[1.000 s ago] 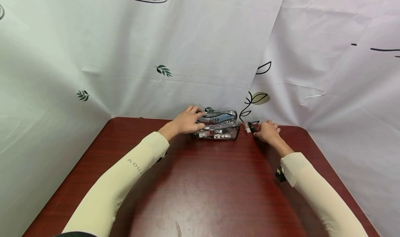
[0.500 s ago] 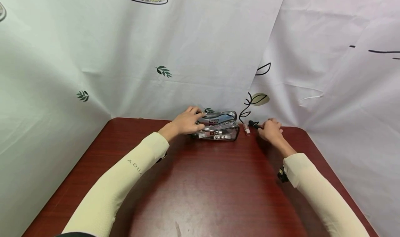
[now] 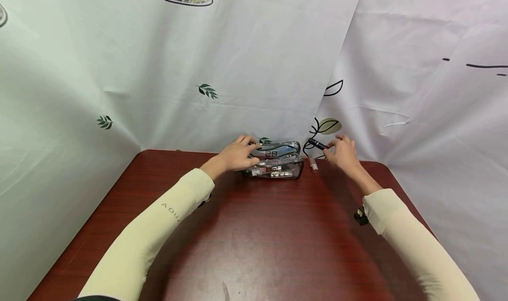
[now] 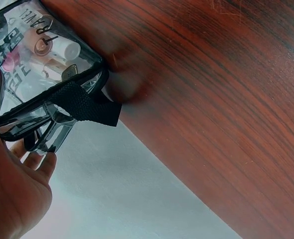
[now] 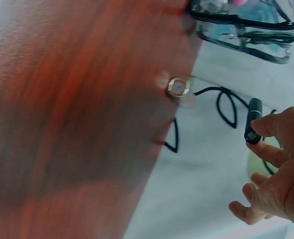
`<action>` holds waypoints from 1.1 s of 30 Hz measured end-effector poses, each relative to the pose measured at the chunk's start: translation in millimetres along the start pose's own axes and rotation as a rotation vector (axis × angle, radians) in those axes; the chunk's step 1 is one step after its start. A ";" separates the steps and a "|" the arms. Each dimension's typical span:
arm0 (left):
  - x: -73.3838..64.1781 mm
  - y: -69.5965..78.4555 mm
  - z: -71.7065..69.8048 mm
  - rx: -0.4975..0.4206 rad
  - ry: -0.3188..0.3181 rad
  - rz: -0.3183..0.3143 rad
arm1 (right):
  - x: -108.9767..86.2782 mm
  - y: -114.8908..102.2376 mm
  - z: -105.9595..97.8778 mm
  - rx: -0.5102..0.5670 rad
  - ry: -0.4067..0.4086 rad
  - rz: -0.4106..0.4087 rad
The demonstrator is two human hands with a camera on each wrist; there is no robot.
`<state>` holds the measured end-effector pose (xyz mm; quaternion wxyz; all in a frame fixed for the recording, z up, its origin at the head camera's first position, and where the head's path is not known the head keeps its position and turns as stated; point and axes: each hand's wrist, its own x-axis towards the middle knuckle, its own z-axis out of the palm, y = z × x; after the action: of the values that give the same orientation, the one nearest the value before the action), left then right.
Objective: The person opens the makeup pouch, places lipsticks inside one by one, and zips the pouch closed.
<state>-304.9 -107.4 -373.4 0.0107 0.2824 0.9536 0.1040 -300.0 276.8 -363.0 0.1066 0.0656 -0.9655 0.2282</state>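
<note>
A clear zip pouch with black trim (image 3: 274,159) stands at the table's back edge, holding several small cosmetics (image 4: 42,45). My left hand (image 3: 238,154) grips the pouch's left end at the top; in the left wrist view its fingertips curl against the clear plastic, near a black strap tab (image 4: 87,104). To the right of the pouch, my right hand (image 3: 342,153) pinches a black lipstick tube (image 5: 253,117) between thumb and index finger, the other fingers spread. The tube is raised and tilted above a small pinkish bottle (image 3: 313,165) that is on the table.
The dark red table (image 3: 254,230) ends at a white printed cloth backdrop (image 3: 254,71) right behind the pouch. Cloth also rises along the left and right sides.
My right hand has lifted the black lipstick tube off the table beside the small bottle, and its end now points up and left. The left hand and pouch have hardly moved.
</note>
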 end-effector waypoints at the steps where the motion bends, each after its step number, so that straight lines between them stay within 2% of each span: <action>1: -0.6 0.4 0.0 0.007 0.001 -0.001 | 0.8 -2.2 -1.0 0.002 0.003 -0.007; 14: 2.0 -1.8 2.0 -0.011 0.008 0.002 | 4.0 -29.8 -10.1 0.006 0.010 -0.101; 16: 16.8 -23.7 18.7 -0.019 0.022 0.035 | 3.0 -35.0 -9.7 0.012 0.015 -0.114; 17: 15.6 -23.4 18.8 -0.010 0.020 0.042 | 2.7 -37.6 -9.6 0.016 0.019 -0.122; 21: 26.1 -36.5 28.7 -0.005 0.018 0.052 | 2.0 -49.6 -8.8 0.020 0.018 -0.152; 23: 16.4 -19.8 15.7 -0.007 -0.001 0.023 | 2.3 -56.0 -8.2 0.012 0.016 -0.175; 24: 19.1 -22.2 16.8 -0.013 0.004 0.021 | 2.3 -59.3 -7.8 0.008 0.014 -0.186; 29: 8.1 -10.4 6.3 -0.019 0.012 0.019 | 0.6 -75.8 -4.6 0.015 0.003 -0.236; 33: 1.7 -2.1 0.4 -0.034 -0.007 0.012 | -2.5 -87.4 0.4 0.016 -0.034 -0.256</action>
<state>-307.5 -108.2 -374.1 0.0181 0.2883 0.9499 0.1194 -282.3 199.3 -326.6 0.1178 0.1930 -0.9491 0.2193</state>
